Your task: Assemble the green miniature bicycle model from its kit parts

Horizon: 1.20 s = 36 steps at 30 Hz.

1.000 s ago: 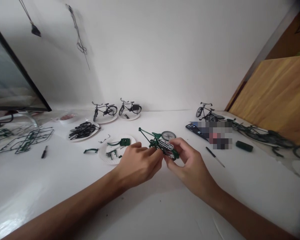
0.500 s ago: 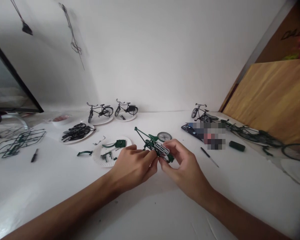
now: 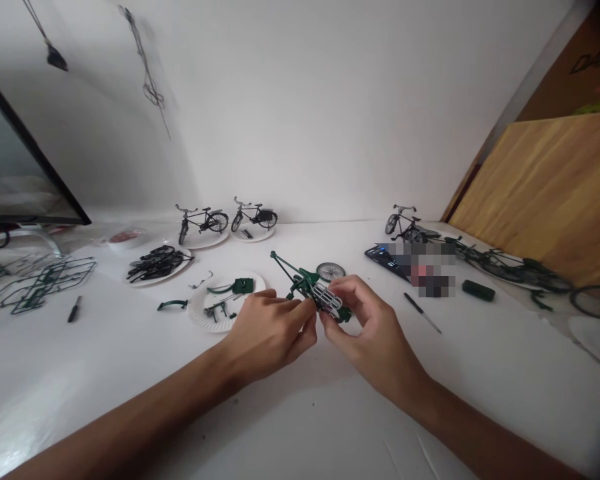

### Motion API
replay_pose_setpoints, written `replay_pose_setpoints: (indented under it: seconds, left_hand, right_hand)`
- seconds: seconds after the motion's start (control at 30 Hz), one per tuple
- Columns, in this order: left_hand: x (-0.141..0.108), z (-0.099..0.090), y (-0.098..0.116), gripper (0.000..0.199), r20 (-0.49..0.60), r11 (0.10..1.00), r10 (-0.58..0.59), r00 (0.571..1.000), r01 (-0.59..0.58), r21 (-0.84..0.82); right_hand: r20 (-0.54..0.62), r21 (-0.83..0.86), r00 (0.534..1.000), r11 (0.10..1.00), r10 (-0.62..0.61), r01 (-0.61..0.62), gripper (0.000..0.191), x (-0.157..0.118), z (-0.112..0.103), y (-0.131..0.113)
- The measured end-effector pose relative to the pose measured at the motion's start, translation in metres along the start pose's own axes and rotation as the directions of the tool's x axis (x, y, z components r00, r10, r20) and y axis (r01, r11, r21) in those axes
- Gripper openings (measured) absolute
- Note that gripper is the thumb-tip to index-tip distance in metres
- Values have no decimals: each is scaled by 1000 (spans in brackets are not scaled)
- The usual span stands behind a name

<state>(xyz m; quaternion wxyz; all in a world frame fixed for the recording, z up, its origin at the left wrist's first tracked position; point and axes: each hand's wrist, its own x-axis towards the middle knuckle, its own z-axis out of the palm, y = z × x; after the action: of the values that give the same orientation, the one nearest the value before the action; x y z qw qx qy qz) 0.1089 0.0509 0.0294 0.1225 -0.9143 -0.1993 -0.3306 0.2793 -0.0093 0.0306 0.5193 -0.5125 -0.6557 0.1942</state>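
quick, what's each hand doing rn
Left hand: closed, holding the green model bicycle.
Right hand: closed, pinching the same bicycle with its fingertips.

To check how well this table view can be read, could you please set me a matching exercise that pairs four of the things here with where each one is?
Things:
1. Green model bicycle
2. Black model parts
3. Small screwdriver
4. Green parts sprue

Places:
A. Lying on the table, right of the hands
B. On a paper plate
C. Held by the left hand and right hand
D. Lying on the table at the far left

Pairs: 1-C, 2-B, 3-A, 4-D
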Motion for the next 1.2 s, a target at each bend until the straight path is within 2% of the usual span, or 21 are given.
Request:
replay_pose_setpoints:
  seconds: [0.13,0.33,0.53,0.67,0.87,1.07,1.2]
  left_hand:
    - [-1,0,1,21,16,1000,-15,1000,16,-22]
    - [-3,1,1,13,29,993,-107,994,108,-56]
    - [1,-2,1,16,10,995,-45,999,46,-84]
    - [1,-2,1,22,9,996,-46,999,46,-76]
    - [-1,1,2,12,-11,994,-97,995,96,-49]
    - [0,-1,0,16,-5,997,-39,999,39,-62]
    - [0,-2,0,16,-8,998,-52,999,52,-43]
  right_hand:
    - [-9,1,1000,1000,-24,24,19,0,0,0]
    - [-17,15,1000,1000,-3,3,18,0,0,-1]
    - [-35,3,999,1000,8,-8,20,0,1,-1]
    - [-40,12,999,1000,6,-5,20,-1,1,-1]
    - [-30,23,999,999,27,-26,20,0,0,-1]
    - [-25,38,999,999,40,-39,20,-2,1,-3]
    - [-34,39,999,998,42,-41,20,-2,1,-1]
